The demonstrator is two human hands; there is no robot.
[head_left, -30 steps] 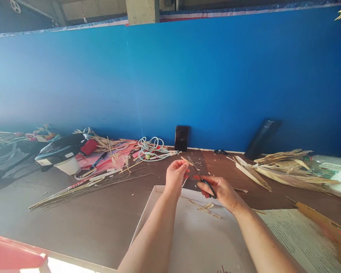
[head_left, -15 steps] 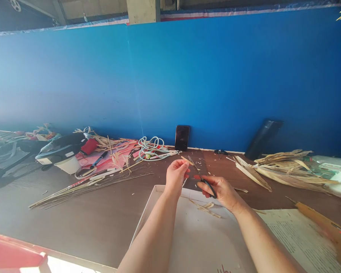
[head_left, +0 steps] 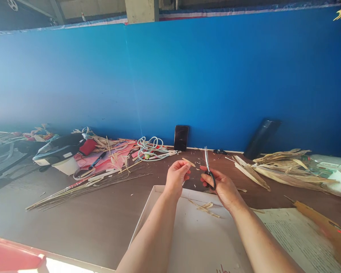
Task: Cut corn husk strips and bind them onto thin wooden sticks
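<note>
My left hand [head_left: 176, 176] pinches a small pale strip of dried husk [head_left: 189, 162] between thumb and fingertips, above the far edge of a white box lid [head_left: 204, 242]. To its right, my right hand [head_left: 223, 186] grips black-handled scissors [head_left: 207, 161]. Their blades point up and away from me, nearly together, and stand apart from the strip. Several narrow husk scraps [head_left: 206, 207] lie in the lid below my hands. Tiny pale clippings [head_left: 197, 167] are scattered on the dark table just beyond.
Behind the table stands a blue panel [head_left: 216, 76], with a phone [head_left: 181, 138] leaning on it. Left are a coiled pale cord [head_left: 151, 148], thin wires [head_left: 102, 185] and a black cap [head_left: 59, 149]. Dried husks [head_left: 287, 170] and a printed sheet [head_left: 295, 235] lie right.
The scissors have swung away from the strip to the right, their blades now pointing more upright. My left hand has stayed nearly in place, still pinching the strip.
</note>
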